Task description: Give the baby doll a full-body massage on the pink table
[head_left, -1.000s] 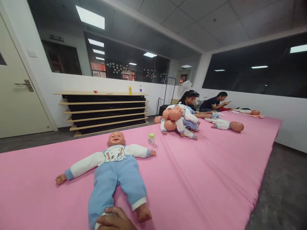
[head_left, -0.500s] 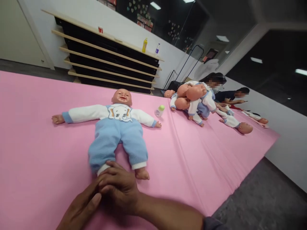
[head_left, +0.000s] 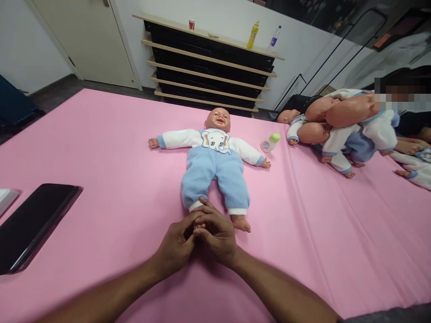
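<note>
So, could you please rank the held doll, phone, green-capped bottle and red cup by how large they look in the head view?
Largest to smallest:
1. Held doll
2. Phone, running to the left edge
3. Green-capped bottle
4. Red cup

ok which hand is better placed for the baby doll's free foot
Probably the right hand: the baby doll's free foot lies beside it, farther from the left hand. Both surround the other foot.
</note>
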Demonstrator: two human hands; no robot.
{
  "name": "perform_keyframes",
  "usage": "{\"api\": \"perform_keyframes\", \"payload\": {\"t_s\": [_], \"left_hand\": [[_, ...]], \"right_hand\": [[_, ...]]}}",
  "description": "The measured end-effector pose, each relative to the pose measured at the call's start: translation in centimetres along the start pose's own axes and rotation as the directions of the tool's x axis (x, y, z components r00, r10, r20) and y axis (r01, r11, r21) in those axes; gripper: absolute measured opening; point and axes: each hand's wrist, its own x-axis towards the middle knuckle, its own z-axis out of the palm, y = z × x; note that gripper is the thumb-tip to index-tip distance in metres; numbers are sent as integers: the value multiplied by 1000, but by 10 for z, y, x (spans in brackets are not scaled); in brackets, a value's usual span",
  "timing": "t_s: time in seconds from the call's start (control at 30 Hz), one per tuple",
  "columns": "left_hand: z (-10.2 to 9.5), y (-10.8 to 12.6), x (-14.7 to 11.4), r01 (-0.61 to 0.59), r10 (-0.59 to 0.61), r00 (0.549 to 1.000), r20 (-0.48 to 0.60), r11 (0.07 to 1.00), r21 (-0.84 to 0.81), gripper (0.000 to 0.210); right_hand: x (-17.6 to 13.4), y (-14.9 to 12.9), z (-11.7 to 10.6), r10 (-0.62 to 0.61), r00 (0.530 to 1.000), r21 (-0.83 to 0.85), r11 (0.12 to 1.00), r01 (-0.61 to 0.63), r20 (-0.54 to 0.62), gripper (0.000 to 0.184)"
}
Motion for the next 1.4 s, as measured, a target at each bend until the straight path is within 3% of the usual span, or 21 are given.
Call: {"api": "perform_keyframes", "payload": {"t_s": [0.1,0.23,0.43,0.53,0.67,0.73,0.83,0.97,1.2,1.3,1.4], "left_hand": [[-1,0,0,-6,7,1000,-20,998,61,41],[-2,-1,0,-4,11,998,-57,991,133,43],[-1,-6,-1,42,-44,999,8,992,121,45],[-2,-7,-1,44,-39,999,-37,990,136,45],[-4,-6,-2,41,-34,998,-59,993,112,42],[-4,-6,-3,38,-33,998,-52,995,97,42],[-4,-5,-2,34,-30,998,-54,995,92,43],[-4,-6,-2,38,-37,999,-15,995,94,45],[-6,-11,-4,49,-46,999,-27,994,102,45],[-5,-7,-3,30,-22,998,-62,990,141,44],[-4,-4,-1,26,-16,997,-70,989,147,44]], "right_hand": [[0,1,-1,-21,999,-4,1000,22,28,19],[1,4,2,-24,1000,40,999,23,2,12],[4,7,4,17,997,53,999,-13,-74,16],[5,2,-2,-35,999,20,999,35,10,10],[4,-7,-12,-44,985,-30,998,50,168,21],[4,-8,-13,-29,981,-32,999,36,190,19],[7,-5,-10,13,993,26,1000,-16,121,14],[10,0,-7,68,996,142,987,-75,56,25],[5,-4,-9,-26,994,22,999,24,110,14],[6,-2,-5,-20,998,40,999,18,55,9],[7,0,-2,-2,1000,95,995,1,8,17]]}}
